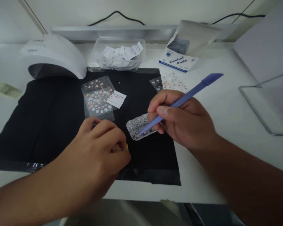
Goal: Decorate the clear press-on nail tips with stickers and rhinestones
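My right hand (182, 117) grips a long blue-violet tool (191, 94) like a pen, its tip down on a small clear case of rhinestones (138, 127) lying on the black mat (49, 125). My left hand (101, 147) is curled low over the mat just left of the case, fingertips pinched on a small pale object (122, 149) that is mostly hidden.
A white nail lamp (54, 56) stands at the back left. Behind the mat are a clear tub of white packets (119, 53) and an alcohol pads box (179, 61). Sticker sheets (97, 95) and another sheet (173, 82) lie on the mat. A metal frame (254, 106) is at right.
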`<state>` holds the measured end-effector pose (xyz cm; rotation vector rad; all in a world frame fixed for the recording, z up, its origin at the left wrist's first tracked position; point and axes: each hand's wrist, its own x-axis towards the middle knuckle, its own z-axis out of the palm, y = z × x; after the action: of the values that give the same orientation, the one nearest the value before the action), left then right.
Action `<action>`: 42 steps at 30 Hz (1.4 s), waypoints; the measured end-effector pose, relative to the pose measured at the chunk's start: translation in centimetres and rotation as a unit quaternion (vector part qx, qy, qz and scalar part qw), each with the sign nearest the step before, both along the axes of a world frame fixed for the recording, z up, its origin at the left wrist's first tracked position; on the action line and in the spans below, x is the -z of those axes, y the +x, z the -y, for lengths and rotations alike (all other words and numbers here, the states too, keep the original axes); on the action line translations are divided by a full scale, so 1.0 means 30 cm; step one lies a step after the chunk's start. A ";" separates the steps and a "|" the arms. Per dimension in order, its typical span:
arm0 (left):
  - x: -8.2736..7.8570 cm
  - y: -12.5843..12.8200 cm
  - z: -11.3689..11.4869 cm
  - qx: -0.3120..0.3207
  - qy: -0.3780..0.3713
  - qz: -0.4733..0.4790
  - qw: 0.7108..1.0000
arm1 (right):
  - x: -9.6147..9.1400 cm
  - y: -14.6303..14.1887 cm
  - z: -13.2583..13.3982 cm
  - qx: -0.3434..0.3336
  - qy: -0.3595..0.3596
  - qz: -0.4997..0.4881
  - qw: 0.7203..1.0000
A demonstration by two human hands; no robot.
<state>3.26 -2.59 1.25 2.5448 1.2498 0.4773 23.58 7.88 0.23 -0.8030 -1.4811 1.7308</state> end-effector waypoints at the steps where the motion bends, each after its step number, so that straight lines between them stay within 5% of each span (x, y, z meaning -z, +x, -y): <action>1: 0.003 0.003 -0.004 0.004 0.000 -0.004 1.000 | 0.001 0.002 -0.004 0.007 0.002 -0.008 1.000; 20: 0.012 0.016 -0.019 -0.005 -0.046 0.017 0.999 | 0.021 0.022 -0.027 0.036 -0.005 -0.094 0.995; 25: -0.026 -0.007 -0.006 -0.004 -0.050 0.041 0.998 | 0.030 0.030 -0.039 0.043 0.014 -0.120 0.992; 30: -0.088 -0.143 0.001 -0.130 0.071 0.088 0.985 | 0.042 0.029 -0.041 0.072 0.040 -0.130 0.988; 36: -0.084 -0.295 -0.182 -0.210 0.009 0.002 0.978 | 0.055 0.027 -0.044 0.128 0.090 -0.131 0.979; 42: 0.047 -0.252 -0.347 -0.228 0.033 -0.085 0.969 | 0.085 0.038 -0.051 0.183 0.165 -0.121 0.962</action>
<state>-4.32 7.84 -0.16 2.3831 1.9274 0.4003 24.72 9.43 -2.33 -0.6165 -1.3100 1.2187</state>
